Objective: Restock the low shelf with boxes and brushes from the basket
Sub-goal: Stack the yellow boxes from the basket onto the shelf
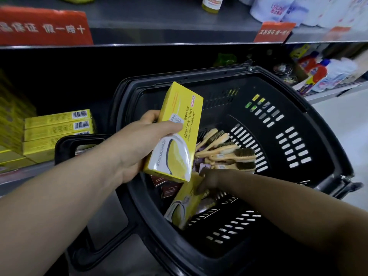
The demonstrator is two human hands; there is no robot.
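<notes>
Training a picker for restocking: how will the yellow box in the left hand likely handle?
Probably stiff: the yellow box shows flat faces and sharp edges in the left hand's grip. Likely light: one hand holds it aloft. Smooth card may slip.

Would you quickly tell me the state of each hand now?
Left hand grips a yellow box.
Right hand touches a second box; grip unclear.

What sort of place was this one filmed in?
Probably a shop aisle: a red shelf-edge sign, stacked yellow boxes beneath it, cleaning bottles further along, and a black shopping basket of stock.
</notes>
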